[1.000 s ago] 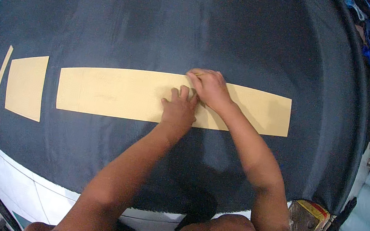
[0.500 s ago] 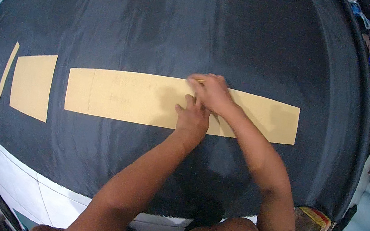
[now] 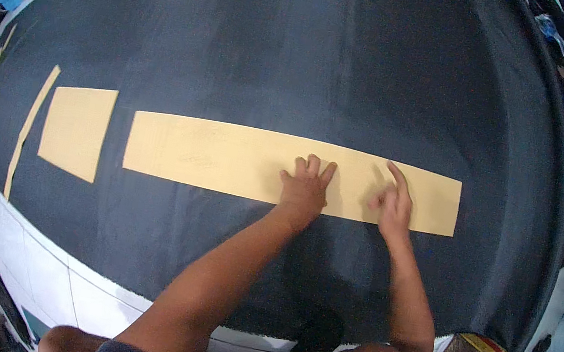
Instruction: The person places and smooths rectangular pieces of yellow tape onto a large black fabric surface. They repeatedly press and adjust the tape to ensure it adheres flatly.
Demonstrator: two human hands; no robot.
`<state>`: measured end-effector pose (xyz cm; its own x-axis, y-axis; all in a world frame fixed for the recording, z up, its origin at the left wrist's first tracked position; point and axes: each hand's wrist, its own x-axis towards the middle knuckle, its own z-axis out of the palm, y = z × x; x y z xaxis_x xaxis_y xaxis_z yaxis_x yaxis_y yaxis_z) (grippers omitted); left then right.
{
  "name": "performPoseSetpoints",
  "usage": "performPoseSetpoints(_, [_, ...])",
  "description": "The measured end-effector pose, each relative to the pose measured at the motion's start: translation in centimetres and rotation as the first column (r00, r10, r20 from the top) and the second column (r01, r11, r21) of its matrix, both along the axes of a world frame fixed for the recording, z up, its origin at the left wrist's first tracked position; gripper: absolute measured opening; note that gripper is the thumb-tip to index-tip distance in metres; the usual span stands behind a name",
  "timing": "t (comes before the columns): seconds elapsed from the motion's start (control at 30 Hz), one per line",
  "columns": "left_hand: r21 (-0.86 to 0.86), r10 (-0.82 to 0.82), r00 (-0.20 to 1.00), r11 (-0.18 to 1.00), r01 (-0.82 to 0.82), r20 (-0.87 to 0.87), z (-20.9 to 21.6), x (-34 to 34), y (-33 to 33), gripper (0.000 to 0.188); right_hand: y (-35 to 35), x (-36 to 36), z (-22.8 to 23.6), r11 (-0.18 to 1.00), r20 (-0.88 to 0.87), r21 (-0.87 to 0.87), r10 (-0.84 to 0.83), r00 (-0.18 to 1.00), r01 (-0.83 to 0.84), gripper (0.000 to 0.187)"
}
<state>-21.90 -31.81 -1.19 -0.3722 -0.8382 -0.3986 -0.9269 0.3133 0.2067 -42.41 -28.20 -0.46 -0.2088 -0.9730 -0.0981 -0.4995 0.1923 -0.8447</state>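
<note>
Hands part over a long tan panel (image 3: 217, 157) lying flat on a dark sheet (image 3: 243, 56), in front of a seated or kneeling person. The right hand (image 3: 395, 207), a half-second earlier bunched close beside the left near the upper edge, is now well apart from it, toward the panel's right end. Its index finger stretches to the upper edge and the other fingers curl in; blur hides whether they pinch anything. The left hand (image 3: 304, 193) stays on the panel right of its middle, fingers spread, and appears to steady it alone. The change shifts the right hand's work farther along the same edge, by all appearances. At left lie a smaller tan panel (image 3: 76, 132) and a narrow strip (image 3: 31, 132), both untouched.
</note>
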Motion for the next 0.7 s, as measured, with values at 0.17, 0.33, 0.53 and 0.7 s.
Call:
performPoseSetpoints(0.17, [-0.133, -0.017, 0.998, 0.991, 0.008, -0.062, -2.3, 2.0, 0.8, 0.089, 10.1, -1.7, -0.7, 0.992, 0.058, 0.121, -0.027, 0.998, 0.020, 0.038])
performPoseSetpoints(0.33, [-0.238, -0.038, 0.983, 0.971, -0.007, -0.180, 4.5, 5.0, -3.4, 0.059, 17.0, -0.6, 0.1, 0.992, -0.130, 0.107, -0.055, 0.990, 0.069, 0.030])
performPoseSetpoints(0.53, [-0.571, 0.397, 0.916, 0.765, -0.296, 0.056, 15.0, 39.3, -10.5, 0.044, 28.3, -5.2, -4.6, 0.989, -0.309, 0.012, -0.134, 0.941, 0.145, 0.041])
performPoseSetpoints(0.7, [-0.603, 0.882, 0.471, 0.376, -0.703, 0.001, 15.6, 62.8, 14.2, 0.034, 32.8, -10.7, 0.7, 0.891, -0.496, 0.250, -0.219, 0.840, 0.380, 0.044])
